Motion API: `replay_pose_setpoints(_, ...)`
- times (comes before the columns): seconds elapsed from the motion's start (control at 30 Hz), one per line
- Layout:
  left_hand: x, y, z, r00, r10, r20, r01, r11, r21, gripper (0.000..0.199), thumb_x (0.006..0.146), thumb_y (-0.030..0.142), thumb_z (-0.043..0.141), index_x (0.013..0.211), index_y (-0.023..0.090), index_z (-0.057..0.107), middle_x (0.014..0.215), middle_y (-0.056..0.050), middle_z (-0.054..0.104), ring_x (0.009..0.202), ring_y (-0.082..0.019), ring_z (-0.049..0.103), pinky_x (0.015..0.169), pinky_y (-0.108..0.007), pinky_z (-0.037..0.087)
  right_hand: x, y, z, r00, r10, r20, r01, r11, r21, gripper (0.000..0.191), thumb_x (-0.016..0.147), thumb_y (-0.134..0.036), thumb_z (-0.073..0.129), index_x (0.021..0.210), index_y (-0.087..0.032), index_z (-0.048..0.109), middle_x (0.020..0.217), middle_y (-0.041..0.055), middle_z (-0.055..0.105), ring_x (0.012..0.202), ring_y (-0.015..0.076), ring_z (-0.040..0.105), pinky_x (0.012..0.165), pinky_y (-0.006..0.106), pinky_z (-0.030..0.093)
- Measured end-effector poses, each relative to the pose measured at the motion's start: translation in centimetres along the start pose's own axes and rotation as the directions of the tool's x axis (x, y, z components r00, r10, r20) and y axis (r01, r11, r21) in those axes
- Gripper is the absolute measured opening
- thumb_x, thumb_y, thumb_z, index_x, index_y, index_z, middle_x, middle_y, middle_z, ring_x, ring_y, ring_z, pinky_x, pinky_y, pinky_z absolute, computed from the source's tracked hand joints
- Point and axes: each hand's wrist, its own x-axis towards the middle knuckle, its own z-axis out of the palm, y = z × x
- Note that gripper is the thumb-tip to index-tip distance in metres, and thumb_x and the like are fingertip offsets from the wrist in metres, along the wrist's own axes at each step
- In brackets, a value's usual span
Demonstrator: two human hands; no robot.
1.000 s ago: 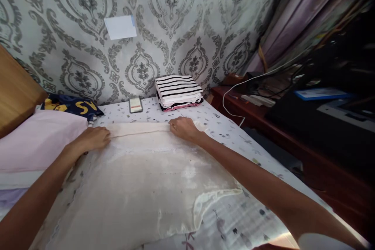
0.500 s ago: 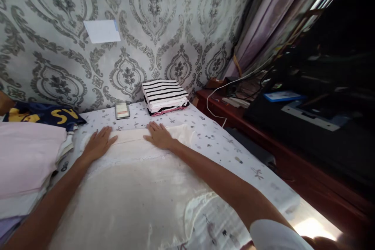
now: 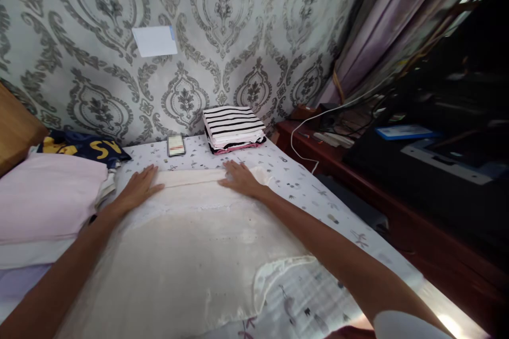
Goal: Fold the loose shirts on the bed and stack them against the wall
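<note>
A cream-coloured garment (image 3: 199,243) lies spread on the bed, its far part a folded-looking band with a seam across it. My left hand (image 3: 139,188) rests flat on the band's far left corner, fingers stretched out. On the same band's right part lies my right hand (image 3: 240,177), palm down, with its fingers extended. Neither hand grips the cloth. Beyond them a small card-like item (image 3: 176,145) with a blurred face sits on the sheet. To its right is a folded stack of clothes (image 3: 234,128), a black-and-white striped one on top.
At the left is a pile of folded clothes (image 3: 51,190), pink on top, beside a navy garment with yellow lettering (image 3: 87,147). The patterned bedsheet (image 3: 306,185) runs to a dark red wooden cabinet (image 3: 417,222). A white cable (image 3: 294,140) hangs over the cabinet's edge.
The view has shifted a little to the left. My right hand has slid slightly to the right along the band, so the hands are farther apart. Both stay flat on the garment.
</note>
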Motion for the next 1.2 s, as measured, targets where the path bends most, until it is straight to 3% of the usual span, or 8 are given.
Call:
replay_pose_setpoints(0.17, -1.7, -1.1, -1.8, 0.996, 0.084, -0.04, -0.084, 0.996, -0.004, 0.072, 0.088, 0.064, 0.046, 0.143, 0.018, 0.05, 0.154, -0.013, 0.047, 0.141, -0.032, 0.044, 0.115, -0.044, 0.036, 0.0, -0.3, -0.7, 0.982, -0.156, -0.106, 0.157, 0.988, -0.001, 0.059, 0.09, -0.035, 0.058, 0.147, -0.02, 0.049, 0.145, 0.0137, 0.056, 0.136, 0.029, 0.048, 0.116, 0.048, 0.029)
replay_pose_setpoints(0.3, -2.3, -0.4, -3.6, 0.994, 0.103, -0.045, -0.099, 0.991, 0.09, 0.04, 0.091, 0.036, 0.039, 0.117, 0.02, 0.065, 0.126, -0.011, 0.067, 0.118, -0.03, 0.061, 0.103, -0.043, 0.046, 1.0, -1.7, -1.2, 0.968, -0.237, -0.087, 0.224, 0.964, -0.145, 0.048, 0.087, -0.012, 0.051, 0.133, -0.017, 0.063, 0.129, 0.0132, 0.067, 0.125, 0.0265, 0.057, 0.113, 0.046, 0.032)
replay_pose_setpoints(0.43, -2.7, 0.7, -4.9, 0.995, 0.071, -0.072, -0.057, 0.982, 0.178, 0.033, 0.088, 0.019, 0.035, 0.103, 0.018, 0.065, 0.108, -0.013, 0.07, 0.105, -0.029, 0.064, 0.093, -0.041, 0.048, 1.3, -2.4, -1.1, 0.973, -0.214, -0.087, 0.193, 0.96, -0.202, 0.036, 0.091, -0.01, 0.047, 0.114, -0.017, 0.074, 0.117, 0.0124, 0.074, 0.114, 0.0256, 0.063, 0.106, 0.042, 0.04)
replay_pose_setpoints(0.63, -4.0, 1.3, -5.2, 0.997, 0.073, 0.025, -0.076, 0.985, 0.157, 0.025, 0.088, 0.018, 0.04, 0.096, 0.02, 0.063, 0.109, -0.011, 0.068, 0.107, -0.026, 0.062, 0.089, -0.036, 0.048, 0.6, -1.7, -0.4, 0.971, -0.224, -0.08, 0.2, 0.951, -0.235, 0.04, 0.091, -0.007, 0.044, 0.117, -0.019, 0.073, 0.129, 0.0106, 0.069, 0.119, 0.0255, 0.063, 0.105, 0.041, 0.044)
replay_pose_setpoints(0.77, -3.9, 1.4, -6.2, 0.997, 0.007, 0.074, -0.014, 0.995, 0.098, 0.022, 0.09, 0.034, 0.049, 0.095, 0.021, 0.066, 0.104, -0.009, 0.07, 0.099, -0.027, 0.064, 0.082, -0.035, 0.048, 0.5, -1.8, -0.8, 0.965, -0.263, -0.013, 0.25, 0.93, -0.271, 0.042, 0.089, -0.006, 0.043, 0.119, -0.015, 0.071, 0.131, 0.013, 0.068, 0.125, 0.0266, 0.06, 0.109, 0.044, 0.041)
replay_pose_setpoints(0.87, -3.1, 1.3, -6.1, 0.999, -0.01, -0.039, 0.009, 1.0, -0.009, 0.039, 0.096, 0.046, 0.04, 0.104, 0.02, 0.067, 0.102, -0.01, 0.072, 0.099, -0.026, 0.065, 0.087, -0.036, 0.048, 0.2, -2.6, -1.0, 0.945, -0.325, -0.038, 0.302, 0.911, -0.282, 0.042, 0.093, -0.014, 0.043, 0.128, -0.012, 0.066, 0.138, 0.0162, 0.062, 0.134, 0.0279, 0.053, 0.114, 0.048, 0.036)
replay_pose_setpoints(0.97, -2.4, 1.2, -4.3, 0.986, -0.021, -0.164, 0.009, 0.998, -0.07, 0.052, 0.1, 0.042, 0.026, 0.135, 0.016, 0.054, 0.137, -0.015, 0.061, 0.129, -0.026, 0.053, 0.107, -0.039, 0.039, -0.4, -3.5, -0.2, 0.93, -0.358, -0.089, 0.329, 0.914, -0.235, 0.05, 0.1, -0.032, 0.039, 0.143, -0.011, 0.053, 0.151, 0.0175, 0.049, 0.144, 0.0277, 0.041, 0.119, 0.048, 0.03)
replay_pose_setpoints(1.2, -2.5, 0.5, -0.8, 0.985, -0.095, 0.146, 0.105, 0.993, -0.06, 0.072, 0.099, 0.055, 0.024, 0.158, 0.013, 0.022, 0.168, -0.013, 0.016, 0.156, -0.027, 0.009, 0.122, -0.052, 0.012, -0.8, -3.5, 1.8, 0.956, -0.279, 0.092, 0.291, 0.945, -0.151, 0.057, 0.102, -0.041, 0.035, 0.151, -0.013, 0.043, 0.159, 0.0159, 0.039, 0.149, 0.0268, 0.032, 0.122, 0.048, 0.026)
